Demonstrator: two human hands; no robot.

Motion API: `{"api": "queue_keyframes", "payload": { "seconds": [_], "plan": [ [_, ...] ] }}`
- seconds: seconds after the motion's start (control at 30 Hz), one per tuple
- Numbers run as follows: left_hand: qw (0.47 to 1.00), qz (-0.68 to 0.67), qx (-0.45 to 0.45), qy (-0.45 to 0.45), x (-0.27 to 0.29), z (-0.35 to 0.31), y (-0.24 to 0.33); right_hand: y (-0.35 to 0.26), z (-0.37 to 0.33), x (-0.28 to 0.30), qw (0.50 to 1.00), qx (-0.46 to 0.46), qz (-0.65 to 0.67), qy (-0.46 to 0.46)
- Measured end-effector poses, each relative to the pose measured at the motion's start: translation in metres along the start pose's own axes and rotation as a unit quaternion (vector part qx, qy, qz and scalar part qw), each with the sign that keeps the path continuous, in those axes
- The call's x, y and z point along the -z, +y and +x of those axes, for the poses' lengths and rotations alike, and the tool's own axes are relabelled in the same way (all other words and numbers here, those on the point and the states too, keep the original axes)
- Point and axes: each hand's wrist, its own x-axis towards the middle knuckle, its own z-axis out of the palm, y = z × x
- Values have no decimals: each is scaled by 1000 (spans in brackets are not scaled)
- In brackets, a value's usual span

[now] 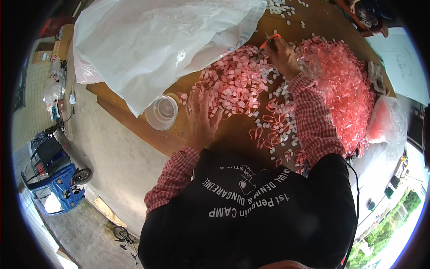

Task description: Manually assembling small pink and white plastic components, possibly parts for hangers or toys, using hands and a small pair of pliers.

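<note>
Brown wooden table [228, 145] here, with a blue vehicle [65, 190] parked off to the left on the floor. Middle of the tabletop has a pile of pale pink pieces [237, 83], and the person's left hand [201, 117] is at its left edge, half open, fingers loosely spread; can't tell if it's pinching any. Right hand [283, 56] is on the far side of that pile, fingers curled closed around an orange-handled tool [271, 39]. Way bigger heap of pink loops [342, 89] sits right, clear plastic tub [162, 113] left, big white plastic sheet [161, 40] far left.
</note>
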Motion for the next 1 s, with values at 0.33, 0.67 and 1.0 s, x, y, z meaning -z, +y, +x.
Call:
{"api": "queue_keyframes", "payload": {
  "seconds": [0.33, 0.67, 1.0],
  "plan": [
    [996, 84, -22, 7, -14, 4, -1, -93, -44, -16, 996, 1, 58, -72],
    [450, -620, -582, -272, 191, 72, 143, -92, -104, 81, 971, -234, 8, 37],
    [413, -524, -633, -392, 253, 52, 166, -63, -109, 76, 954, -282, -101, -7]
  ]
}}
